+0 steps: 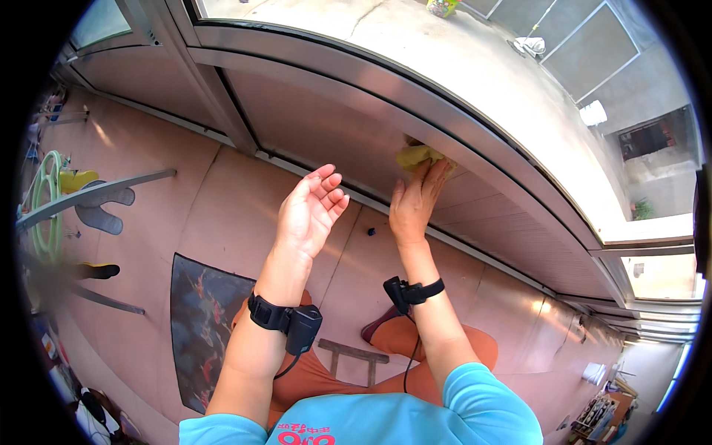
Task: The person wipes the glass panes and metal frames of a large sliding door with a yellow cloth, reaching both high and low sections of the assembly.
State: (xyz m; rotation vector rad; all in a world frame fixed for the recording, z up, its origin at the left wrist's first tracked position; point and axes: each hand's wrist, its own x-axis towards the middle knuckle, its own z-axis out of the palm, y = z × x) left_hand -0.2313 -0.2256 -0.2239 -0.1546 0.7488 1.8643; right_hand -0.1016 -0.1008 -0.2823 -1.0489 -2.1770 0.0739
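My right hand (417,208) presses a yellow cloth (414,157) against the smooth lower panel (311,119) of a metal-framed glazed door or partition. Its fingers lie nearly flat over the cloth, just under the frame's horizontal rail (356,92). My left hand (312,208) hangs in the air to the left, palm turned up, fingers loosely curled and holding nothing. Both wrists carry black strapped devices with cables.
A dark mat with a fish pattern (206,328) lies left of my legs. Part of a wooden stool (353,351) shows between them. Further left are metal legs (100,197), a green hoop-shaped object (47,206) and grey slippers or insoles (105,208). A small dark object (371,231) lies on the floor.
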